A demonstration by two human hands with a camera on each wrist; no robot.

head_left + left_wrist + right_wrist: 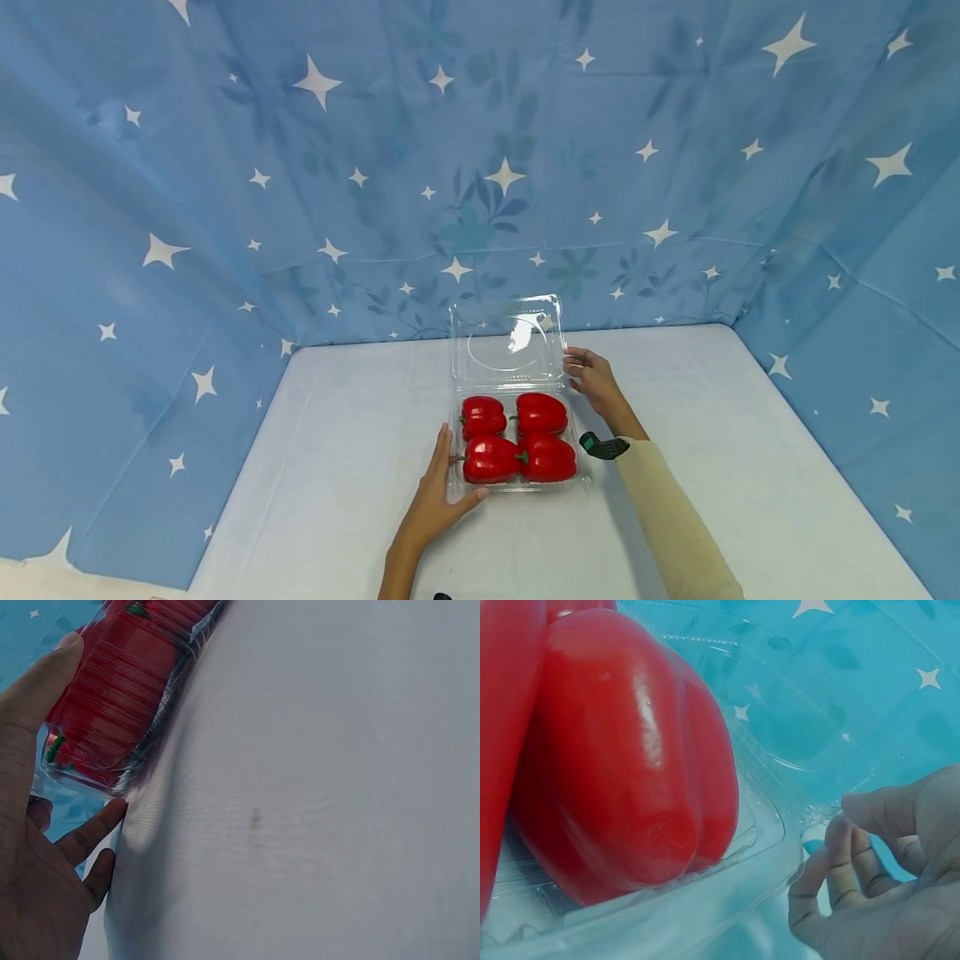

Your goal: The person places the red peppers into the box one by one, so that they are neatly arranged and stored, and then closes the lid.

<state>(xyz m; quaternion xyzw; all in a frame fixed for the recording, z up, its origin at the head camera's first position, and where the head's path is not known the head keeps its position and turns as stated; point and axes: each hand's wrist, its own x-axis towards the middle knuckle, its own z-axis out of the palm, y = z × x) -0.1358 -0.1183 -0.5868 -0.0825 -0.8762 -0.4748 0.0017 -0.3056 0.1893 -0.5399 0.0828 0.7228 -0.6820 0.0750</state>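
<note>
Several red bell peppers [491,460] with green stems sit in a clear plastic clamshell container [517,487]. Its transparent lid [504,346] stands raised at the back, hinged to the base. My left hand [435,500] rests along the container's left side, fingers extended and thumb at the front edge. In the left wrist view, the thumb lies against the plastic wall. My right hand [596,382] pinches the lid's right edge near the hinge. The right wrist view has the thumb and index finger [838,836] meeting at that edge, beside a large pepper [622,757].
A white cloth covers the table [345,467] under the container. Blue curtain [405,167] with white stars hangs behind and on both sides, close behind the raised lid. A dark strap [603,447] is on the right wrist.
</note>
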